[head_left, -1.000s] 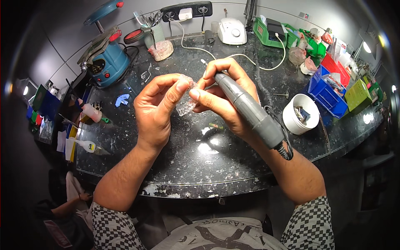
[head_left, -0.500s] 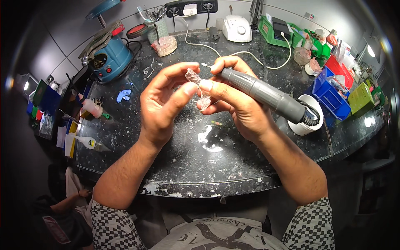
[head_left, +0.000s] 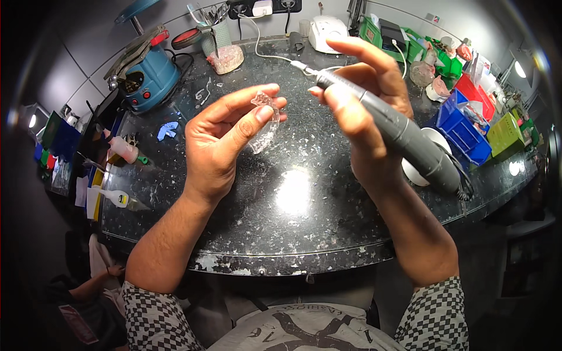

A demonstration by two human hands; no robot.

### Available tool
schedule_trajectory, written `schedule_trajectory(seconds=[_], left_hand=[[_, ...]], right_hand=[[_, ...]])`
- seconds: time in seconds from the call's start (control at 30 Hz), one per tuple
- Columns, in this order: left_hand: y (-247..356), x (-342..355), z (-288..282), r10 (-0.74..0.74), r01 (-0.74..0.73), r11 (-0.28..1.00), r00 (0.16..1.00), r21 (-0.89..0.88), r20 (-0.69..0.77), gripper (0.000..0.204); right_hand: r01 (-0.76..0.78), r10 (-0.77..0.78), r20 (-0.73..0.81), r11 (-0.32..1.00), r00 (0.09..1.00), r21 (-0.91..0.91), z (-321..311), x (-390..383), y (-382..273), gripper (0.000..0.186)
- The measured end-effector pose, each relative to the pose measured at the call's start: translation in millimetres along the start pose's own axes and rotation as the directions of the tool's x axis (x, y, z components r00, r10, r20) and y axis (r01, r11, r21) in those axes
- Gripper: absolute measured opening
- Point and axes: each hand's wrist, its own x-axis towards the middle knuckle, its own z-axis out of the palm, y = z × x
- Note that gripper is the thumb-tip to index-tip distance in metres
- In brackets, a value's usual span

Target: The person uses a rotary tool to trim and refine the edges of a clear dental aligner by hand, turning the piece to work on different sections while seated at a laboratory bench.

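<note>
Between thumb and fingers my left hand point(head_left: 225, 131) pinches a clear dental aligner point(head_left: 264, 136), a thin see-through arch with tooth shapes. It is held up above the dark bench. My right hand point(head_left: 369, 96) grips a dark grey rotary handpiece point(head_left: 398, 128), its thumb on the barrel and some fingers raised. The slim tip of the handpiece points up and left, toward the far side, apart from the aligner. A black coiled cord leaves its rear end.
A speckled black bench point(head_left: 246, 240) spreads beneath my hands. A blue machine point(head_left: 152, 76) stands far left, near a pinkish plaster model point(head_left: 225, 59). A white control box point(head_left: 328, 34) sits at the back. Behind the handpiece is a white tub point(head_left: 414, 174); blue bins point(head_left: 465, 131) stand right.
My right hand has let go of the aligner and moved away to the right with the handpiece, lifting some fingers. My left hand keeps the aligner, shifted slightly left.
</note>
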Motion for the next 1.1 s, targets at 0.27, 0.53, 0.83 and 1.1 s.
schedule_trajectory(seconds=[0.27, 0.53, 0.83, 1.1], left_hand=[[3, 0, 0, 0.067, -0.067, 0.997, 0.998, 0.030, -0.009, 0.026], [3, -1, -1, 0.052, -0.051, 0.997, 0.998, 0.055, -0.028, 0.024], [2, -2, -3, 0.087, -0.083, 0.991, 0.995, 0.101, -0.038, 0.024], [0, 0, -4, 0.128, -0.122, 0.980, 0.991, 0.160, -0.026, 0.024]], right_hand=[[0.013, -0.023, 0.086, 0.993, 0.996, 0.114, 14, -11, 8, 0.028], [0.224, -0.220, 0.077, 0.973, 0.973, -0.055, 15, -16, 14, 0.031], [0.252, -0.249, 0.101, 0.967, 0.963, -0.021, 16, -13, 23, 0.030], [0.320, -0.316, 0.080, 0.947, 0.945, -0.037, 16, -12, 21, 0.028]])
